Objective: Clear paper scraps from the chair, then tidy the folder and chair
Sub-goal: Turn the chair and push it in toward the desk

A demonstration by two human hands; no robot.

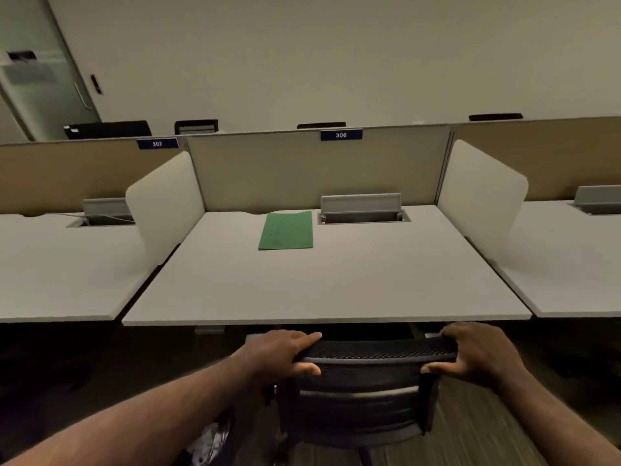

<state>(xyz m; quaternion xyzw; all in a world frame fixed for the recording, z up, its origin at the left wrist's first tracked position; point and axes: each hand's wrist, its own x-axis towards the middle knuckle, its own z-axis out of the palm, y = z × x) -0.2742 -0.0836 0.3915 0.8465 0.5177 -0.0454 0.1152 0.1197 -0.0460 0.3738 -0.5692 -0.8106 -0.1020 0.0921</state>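
Nearest, at 6 o'clock: chair (366, 391), dark mesh back, gripped along its top rim. Left hand (282, 354) clamped on the rim's left end, fingers over the top, thumb underneath. Right hand (477, 356) clamped likewise on the right end. Just beyond, toward 12 o'clock, front edge of the desk (336, 290), seat tucked beneath it. Farther at 12 o'clock, green folder (286, 231) lying flat and closed, just left of the grey cable hatch (362, 208). Beyond that, divider labelled 306 (341, 135).
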